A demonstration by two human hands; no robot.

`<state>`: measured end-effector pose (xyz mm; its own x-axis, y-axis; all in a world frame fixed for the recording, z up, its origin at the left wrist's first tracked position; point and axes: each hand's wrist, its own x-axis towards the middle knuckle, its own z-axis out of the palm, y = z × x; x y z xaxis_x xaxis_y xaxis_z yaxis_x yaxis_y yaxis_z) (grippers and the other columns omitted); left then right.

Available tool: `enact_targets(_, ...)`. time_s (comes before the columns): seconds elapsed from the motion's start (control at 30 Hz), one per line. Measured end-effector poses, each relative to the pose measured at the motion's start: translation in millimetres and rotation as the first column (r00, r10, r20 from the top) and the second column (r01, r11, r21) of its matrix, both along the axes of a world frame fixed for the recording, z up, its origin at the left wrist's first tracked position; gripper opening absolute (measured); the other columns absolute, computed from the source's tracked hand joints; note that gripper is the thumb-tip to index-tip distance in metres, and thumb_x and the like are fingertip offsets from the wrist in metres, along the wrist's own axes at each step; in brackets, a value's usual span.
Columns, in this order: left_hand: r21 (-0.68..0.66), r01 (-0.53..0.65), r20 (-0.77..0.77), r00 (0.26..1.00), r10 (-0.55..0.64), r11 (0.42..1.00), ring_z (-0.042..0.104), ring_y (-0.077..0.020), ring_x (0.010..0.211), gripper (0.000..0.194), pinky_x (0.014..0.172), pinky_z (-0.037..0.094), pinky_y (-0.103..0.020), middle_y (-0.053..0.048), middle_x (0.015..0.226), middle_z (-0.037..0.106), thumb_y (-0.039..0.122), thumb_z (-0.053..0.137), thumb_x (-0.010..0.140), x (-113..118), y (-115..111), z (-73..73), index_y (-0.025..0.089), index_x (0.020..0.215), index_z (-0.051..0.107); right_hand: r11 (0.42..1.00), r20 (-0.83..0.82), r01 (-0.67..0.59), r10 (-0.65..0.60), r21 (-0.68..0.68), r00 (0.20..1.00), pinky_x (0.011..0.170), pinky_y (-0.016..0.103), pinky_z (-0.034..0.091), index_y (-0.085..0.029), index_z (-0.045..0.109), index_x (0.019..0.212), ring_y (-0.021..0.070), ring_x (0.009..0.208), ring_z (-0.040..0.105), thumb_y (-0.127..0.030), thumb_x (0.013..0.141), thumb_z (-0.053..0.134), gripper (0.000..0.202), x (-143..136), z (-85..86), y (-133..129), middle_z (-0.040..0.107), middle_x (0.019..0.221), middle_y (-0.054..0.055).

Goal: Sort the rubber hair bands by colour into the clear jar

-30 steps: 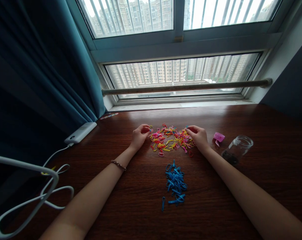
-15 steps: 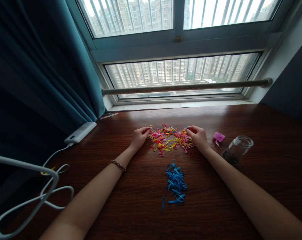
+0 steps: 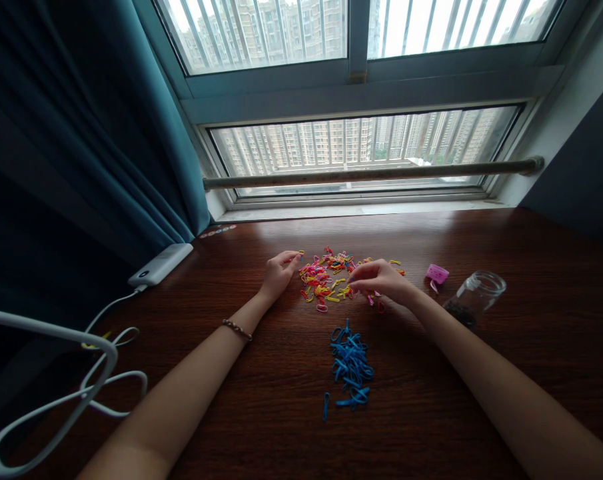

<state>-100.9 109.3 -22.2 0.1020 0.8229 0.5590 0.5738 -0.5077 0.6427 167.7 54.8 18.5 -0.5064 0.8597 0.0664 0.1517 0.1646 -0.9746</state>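
Note:
A loose pile of small rubber bands [image 3: 326,273] in red, pink, yellow and orange lies on the table in front of me. My left hand [image 3: 280,272] is at the pile's left edge, thumb and fingertips pinched together; what they hold is too small to make out. Over the pile's right side reaches my right hand [image 3: 381,279], its fingers pinched, with a bluish bit of rubber band at the tips. Part of the pile is hidden beneath that hand. Closer to me lies a heap of blue rubber bands [image 3: 352,363], with a single blue band [image 3: 326,405] beside it.
On the right, a clear glass jar [image 3: 476,297] lies tilted, dark at its base, near a pink plastic piece [image 3: 437,273]. A white power bank [image 3: 161,265] with a white cable [image 3: 108,383] sits at left by the curtain [image 3: 181,167]. The window bar [image 3: 371,175] runs behind the table.
My right hand has moved left and toward me from the pile's far right edge, uncovering several bands there. My left hand has stayed nearly still, and the blue heap looks the same.

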Motion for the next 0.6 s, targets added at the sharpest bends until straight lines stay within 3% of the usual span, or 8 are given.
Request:
enact_targets(0.13,0.019,-0.014,-0.007,1.0,0.014,1.0,0.06,-0.0176,0.083,0.025,0.075,0.048,-0.03,-0.006,0.089,0.065,0.035,0.051,0.079,-1,0,-1.5,0.017,0.085,0.066,0.891,0.118,-0.401,0.431,-0.215,0.895,0.041,0.017,0.04,-0.014,0.069,0.084,0.0102,0.05,0.057,-0.034,0.061,0.067,0.03,-6,12.0,-14,0.067,0.065,0.002)
enact_targets(0.23,0.079,-0.059,-0.018,0.998,0.061,0.995,0.058,-0.017,0.082,0.021,0.073,0.048,-0.029,-0.006,0.087,0.062,0.034,0.055,0.076,0,-2,0.5,0.018,0.083,0.067,0.849,0.088,-0.465,0.499,-0.252,0.862,0.045,0.018,0.043,-0.014,0.068,0.092,0.0125,0.056,0.06,-0.035,0.066,0.062,0.034,-7,11.6,-14,0.067,0.067,0.003)
enact_targets(0.3,0.115,-0.107,-0.022,0.994,0.11,0.988,0.057,-0.0169,0.081,0.019,0.072,0.047,-0.028,-0.005,0.085,0.06,0.033,0.058,0.074,3,-5,3.4,0.018,0.082,0.067,0.945,0.064,-0.295,0.306,-0.144,0.95,0.045,0.019,0.044,-0.012,0.067,0.091,0.0125,0.052,0.06,-0.038,0.071,0.057,0.034,-5,5.0,-8,0.066,0.063,0.004)
enact_targets(0.37,0.117,-0.105,-0.024,0.994,0.108,0.988,0.057,-0.0164,0.078,0.018,0.07,0.047,-0.028,-0.005,0.081,0.059,0.032,0.058,0.074,9,-11,7.7,0.019,0.08,0.067,0.998,0.022,0.027,-0.029,0.052,0.999,0.049,0.022,0.047,-0.012,0.067,0.089,0.0138,0.055,0.061,-0.039,0.075,0.052,0.034,-2,-6.1,2,0.066,0.066,0.006)
enact_targets(0.4,0.107,-0.076,-0.025,0.997,0.079,0.991,0.057,-0.0161,0.077,0.017,0.07,0.047,-0.028,-0.004,0.08,0.059,0.032,0.058,0.075,14,-15,10.4,0.019,0.08,0.067,0.968,0.006,0.183,-0.187,0.174,0.982,0.055,0.025,0.049,-0.013,0.067,0.088,0.0153,0.062,0.062,-0.037,0.077,0.05,0.031,0,-12.5,7,0.067,0.073,0.007)
enact_targets(0.47,0.08,0.027,-0.025,0.999,-0.026,0.996,0.057,-0.0159,0.076,0.016,0.071,0.047,-0.028,-0.005,0.081,0.06,0.03,0.056,0.076,27,-27,16.7,0.018,0.081,0.066,0.82,0.047,0.337,-0.402,0.463,0.914,0.073,0.032,0.049,-0.016,0.067,0.088,0.0184,0.081,0.061,-0.029,0.078,0.049,0.024,3,-25.0,17,0.066,0.088,0.008)
enact_targets(0.53,0.048,0.178,-0.021,0.984,-0.177,0.983,0.058,-0.0166,0.078,0.016,0.073,0.047,-0.029,-0.006,0.083,0.062,0.028,0.055,0.077,44,-45,23.3,0.018,0.082,0.066,0.698,0.143,0.26,-0.463,0.667,0.875,0.088,0.038,0.042,-0.018,0.065,0.095,0.0205,0.098,0.055,-0.024,0.08,0.047,0.024,5,-35.0,23,0.063,0.101,0.009)
enact_targets(0.6,-0.006,0.353,-0.034,0.935,-0.353,0.935,0.059,-0.017,0.078,0.016,0.074,0.047,-0.03,-0.007,0.083,0.064,0.027,0.054,0.078,61,-65,28.7,0.018,0.085,0.066,0.656,0.26,0.119,-0.449,0.745,0.855,0.095,0.041,0.036,-0.019,0.061,0.104,0.0217,0.11,0.047,-0.024,0.083,0.044,0.028,4,-41.5,27,0.06,0.11,0.009)
